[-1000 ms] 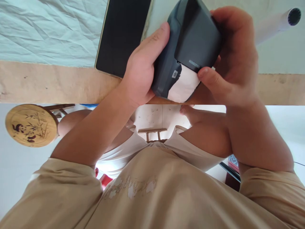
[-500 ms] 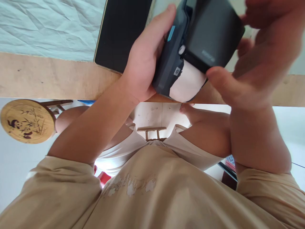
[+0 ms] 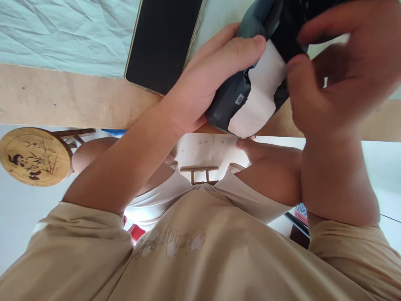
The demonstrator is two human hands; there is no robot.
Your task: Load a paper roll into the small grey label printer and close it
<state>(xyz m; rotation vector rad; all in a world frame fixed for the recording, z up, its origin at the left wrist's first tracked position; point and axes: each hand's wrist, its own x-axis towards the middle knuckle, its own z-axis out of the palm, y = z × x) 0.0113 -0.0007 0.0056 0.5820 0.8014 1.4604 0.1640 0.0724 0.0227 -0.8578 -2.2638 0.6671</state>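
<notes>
So, far left there's a round stool (image 3: pixel 36 156) just off the desk (image 3: pixel 62 98), past its front edge, then a wrinkled cloth (image 3: pixel 62 33) over the desk's left part. Next is a dark-screened phone (image 3: pixel 163 42) (could be a tablet), near end lying over the bare wood strip, probably put there to be within reach. The left hand (image 3: pixel 200 96) is clasped around the left side of the printer (image 3: pixel 227 104), thumb over the top by the edge of the paper (image 3: pixel 255 108). I'd guess that's to steady the body and leave the other side free. The printer itself is tilted over the desk's front edge, near end toward the person, paper draped down that end. I can't tell if it's resting on anything. Far right, the right hand (image 3: pixel 347 75) is blurry, thumb and fingers bent at the printer's dark upper right side; can't tell if they're pinching it or just touching.
</notes>
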